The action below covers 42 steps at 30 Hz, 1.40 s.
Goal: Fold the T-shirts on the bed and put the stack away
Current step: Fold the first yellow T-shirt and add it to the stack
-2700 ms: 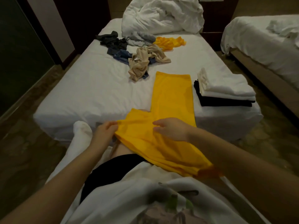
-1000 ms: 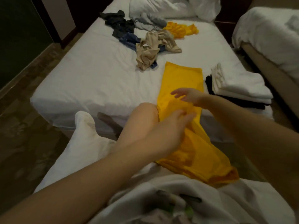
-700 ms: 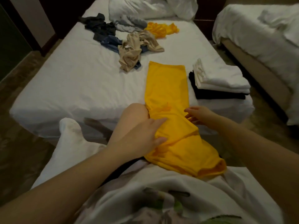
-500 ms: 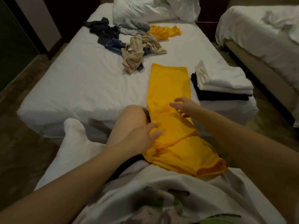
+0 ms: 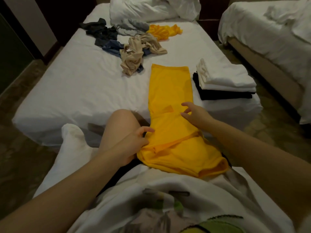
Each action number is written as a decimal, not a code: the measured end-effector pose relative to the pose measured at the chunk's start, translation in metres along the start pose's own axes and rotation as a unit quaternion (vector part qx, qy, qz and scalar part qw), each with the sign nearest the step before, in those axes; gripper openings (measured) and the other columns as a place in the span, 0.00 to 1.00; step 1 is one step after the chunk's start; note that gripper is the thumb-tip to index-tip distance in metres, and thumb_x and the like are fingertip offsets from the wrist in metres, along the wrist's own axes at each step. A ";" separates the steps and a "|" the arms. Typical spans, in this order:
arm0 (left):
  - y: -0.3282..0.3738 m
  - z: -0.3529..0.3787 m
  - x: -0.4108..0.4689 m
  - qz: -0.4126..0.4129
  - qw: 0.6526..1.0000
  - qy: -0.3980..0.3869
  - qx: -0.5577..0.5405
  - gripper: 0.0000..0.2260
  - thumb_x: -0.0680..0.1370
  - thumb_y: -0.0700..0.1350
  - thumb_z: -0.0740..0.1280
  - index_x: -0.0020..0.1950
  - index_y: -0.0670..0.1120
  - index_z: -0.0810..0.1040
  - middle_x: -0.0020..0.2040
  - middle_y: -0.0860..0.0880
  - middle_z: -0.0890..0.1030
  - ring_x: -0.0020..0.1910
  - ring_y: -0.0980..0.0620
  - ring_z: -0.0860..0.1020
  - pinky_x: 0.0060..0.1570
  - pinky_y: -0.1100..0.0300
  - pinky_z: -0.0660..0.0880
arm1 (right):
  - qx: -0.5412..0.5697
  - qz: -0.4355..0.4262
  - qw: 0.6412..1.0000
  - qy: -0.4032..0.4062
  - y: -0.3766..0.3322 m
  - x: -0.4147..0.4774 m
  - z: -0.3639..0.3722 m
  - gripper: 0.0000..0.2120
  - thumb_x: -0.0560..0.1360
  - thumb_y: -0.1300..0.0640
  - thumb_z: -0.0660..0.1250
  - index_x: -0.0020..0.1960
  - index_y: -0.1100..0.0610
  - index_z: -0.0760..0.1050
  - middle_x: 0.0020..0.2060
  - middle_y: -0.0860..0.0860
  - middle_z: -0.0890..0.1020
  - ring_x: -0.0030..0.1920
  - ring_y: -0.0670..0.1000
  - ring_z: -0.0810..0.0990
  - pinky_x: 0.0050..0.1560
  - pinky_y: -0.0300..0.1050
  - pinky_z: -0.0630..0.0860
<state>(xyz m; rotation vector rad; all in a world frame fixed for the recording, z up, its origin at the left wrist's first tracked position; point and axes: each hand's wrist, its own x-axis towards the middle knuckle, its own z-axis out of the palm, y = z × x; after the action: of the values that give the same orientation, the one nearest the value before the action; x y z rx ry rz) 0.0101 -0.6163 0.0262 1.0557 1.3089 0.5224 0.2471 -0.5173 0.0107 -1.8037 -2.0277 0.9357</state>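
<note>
Folded inward since the earliest frame, the left flap of the shirt (image 5: 170, 84) no longer spreads sideways, and a narrow strip has been formed. An unfolded pile (image 5: 134, 54) is noted on the far half of the bed (image 5: 75, 91). Just off the bed's near edge, the left hand (image 5: 133, 143) is seen with thumb and fingers curled onto the shirt's left border, pinching the cloth. The shirt is laid across the bed's near edge: its far end rests flat on the bed, and its near end is bunched on the lap. Its long axis runs from the lap straight up the bed, with the squared end pointing to the bed's head. The right hand (image 5: 193, 115) is spread and slack, fingertips at the right border, nothing grasped. A folded stack (image 5: 225, 81) sits at the bed's near right corner. It is judged that the borders should be squared and the bunched end smoothed before the strip is doubled end to end, lest creases be locked in.
</note>
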 end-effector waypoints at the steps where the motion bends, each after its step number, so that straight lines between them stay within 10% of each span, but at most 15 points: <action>1: -0.001 0.000 -0.002 -0.003 1.000 -0.016 -0.023 0.13 0.79 0.36 0.58 0.55 0.53 0.74 0.64 0.44 0.69 0.58 0.43 0.72 0.51 0.56 0.74 | 0.029 -0.020 0.999 -0.011 0.004 -0.014 -0.003 0.21 0.79 0.52 0.60 0.71 0.49 0.63 0.63 0.54 0.74 0.54 0.52 0.73 0.51 0.47 0.71; 6: -0.007 -0.007 -0.002 0.010 0.996 -0.054 -0.072 0.11 0.80 0.39 0.59 0.54 0.49 0.78 0.58 0.43 0.77 0.53 0.47 0.77 0.45 0.60 0.77 | 0.237 -0.080 0.964 -0.087 0.018 -0.100 -0.016 0.15 0.77 0.45 0.60 0.63 0.35 0.68 0.65 0.40 0.69 0.66 0.43 0.68 0.61 0.38 0.70; 10: -0.012 -0.020 -0.002 0.044 0.987 -0.134 -0.082 0.20 0.71 0.33 0.61 0.56 0.54 0.78 0.52 0.46 0.80 0.51 0.48 0.79 0.47 0.57 0.79 | 0.217 -0.136 0.955 -0.149 0.024 -0.143 -0.022 0.32 0.61 0.35 0.70 0.63 0.27 0.65 0.69 0.31 0.63 0.70 0.36 0.60 0.67 0.35 0.65; 15: -0.018 -0.035 0.002 0.255 0.904 -0.104 0.326 0.28 0.71 0.50 0.69 0.61 0.77 0.63 0.48 0.64 0.78 0.51 0.68 0.76 0.49 0.76 0.69 | 0.113 -0.179 0.962 -0.174 0.026 -0.167 -0.025 0.42 0.57 0.29 0.71 0.66 0.25 0.55 0.71 0.28 0.55 0.74 0.35 0.48 0.72 0.42 0.51; 21: -0.015 -0.033 0.011 0.364 0.847 0.013 0.387 0.22 0.71 0.57 0.66 0.53 0.82 0.63 0.36 0.63 0.76 0.43 0.75 0.73 0.46 0.79 0.67 | 0.099 -0.181 0.971 -0.119 0.024 -0.165 -0.010 0.35 0.63 0.37 0.72 0.67 0.29 0.61 0.70 0.29 0.60 0.73 0.35 0.50 0.70 0.41 0.56; 26: -0.016 -0.033 0.014 0.399 0.828 0.032 0.392 0.21 0.67 0.69 0.60 0.58 0.69 0.68 0.52 0.50 0.81 0.49 0.69 0.70 0.48 0.83 0.62 | 0.041 -0.212 0.971 -0.105 0.017 -0.152 -0.006 0.29 0.64 0.37 0.69 0.63 0.26 0.65 0.68 0.27 0.61 0.74 0.36 0.50 0.71 0.41 0.54; 33: 0.000 -0.031 0.008 0.434 0.823 0.011 0.365 0.13 0.75 0.67 0.55 0.56 0.69 0.72 0.49 0.70 0.77 0.48 0.69 0.75 0.50 0.76 0.67 | -0.002 -0.230 0.965 -0.125 0.016 -0.140 -0.006 0.18 0.72 0.38 0.60 0.61 0.39 0.72 0.68 0.36 0.66 0.74 0.38 0.52 0.74 0.43 0.47; 37: 0.008 -0.030 0.015 0.463 0.814 0.012 0.350 0.14 0.79 0.59 0.57 0.51 0.54 0.78 0.43 0.68 0.76 0.46 0.73 0.72 0.49 0.76 0.65 | 0.045 -0.179 0.977 -0.108 0.002 -0.134 -0.015 0.07 0.78 0.49 0.61 0.49 0.47 0.77 0.48 0.32 0.79 0.53 0.35 0.75 0.56 0.28 0.65; 39: 0.010 -0.027 0.015 0.453 0.825 0.010 0.337 0.13 0.80 0.58 0.55 0.50 0.54 0.76 0.42 0.59 0.77 0.43 0.70 0.69 0.49 0.78 0.63 | 0.056 -0.152 0.981 -0.107 -0.007 -0.130 -0.021 0.11 0.80 0.55 0.60 0.38 0.48 0.70 0.31 0.37 0.74 0.34 0.39 0.72 0.37 0.33 0.65; 42: 0.012 -0.027 0.015 0.417 0.857 -0.008 0.303 0.15 0.80 0.59 0.52 0.49 0.54 0.75 0.43 0.48 0.77 0.43 0.65 0.67 0.49 0.77 0.62 | 0.084 -0.139 0.978 -0.131 -0.015 -0.126 -0.029 0.13 0.80 0.55 0.58 0.36 0.53 0.67 0.28 0.45 0.68 0.30 0.43 0.67 0.34 0.38 0.62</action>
<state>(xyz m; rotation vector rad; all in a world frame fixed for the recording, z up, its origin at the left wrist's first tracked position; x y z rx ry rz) -0.0092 -0.5893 0.0305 2.1872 0.9564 0.7487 0.2758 -0.6298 0.0685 -1.3233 -2.2031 1.2658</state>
